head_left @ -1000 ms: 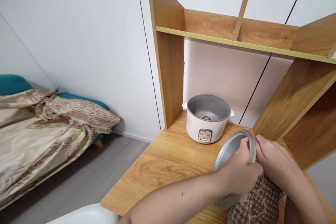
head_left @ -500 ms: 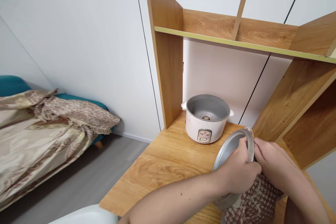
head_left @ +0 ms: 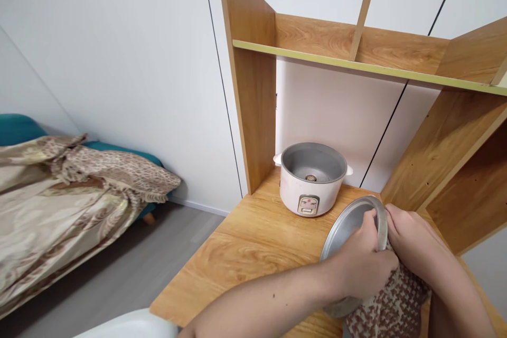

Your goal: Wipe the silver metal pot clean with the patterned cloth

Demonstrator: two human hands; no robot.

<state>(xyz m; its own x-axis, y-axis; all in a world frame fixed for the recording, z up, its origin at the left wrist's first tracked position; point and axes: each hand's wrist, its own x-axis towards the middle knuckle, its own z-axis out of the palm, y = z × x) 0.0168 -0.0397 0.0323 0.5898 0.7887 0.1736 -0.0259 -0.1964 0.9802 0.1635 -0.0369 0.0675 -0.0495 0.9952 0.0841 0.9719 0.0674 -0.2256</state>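
Note:
Tilted up on edge over the table's right part is a round silver metal lid (head_left: 345, 232) with a dull grey rim. My left hand (head_left: 366, 261) is closed around its rim, fingers reaching over the inner side. Against the lid's outer side, my right hand (head_left: 414, 237) is closed on a brown-and-cream patterned cloth (head_left: 390, 303); its fingertips are mostly hidden behind the rim. The cloth hangs below both hands. Beyond them stands a white rice cooker (head_left: 311, 190), uncovered, with a grey interior and the heating plate's centre showing.
The wooden table (head_left: 222, 269) carries a shelf unit (head_left: 253, 90) with an upright left panel and slanting right panels. A white rounded chair-like edge (head_left: 130, 325) is at the lower front. Left across the floor stands a teal sofa (head_left: 19, 127) draped with a patterned blanket (head_left: 114, 169).
Both hands, the lid and the cloth have shifted slightly right. The bit of cloth above the rim has dropped out of sight behind the lid. The rice cooker stays put.

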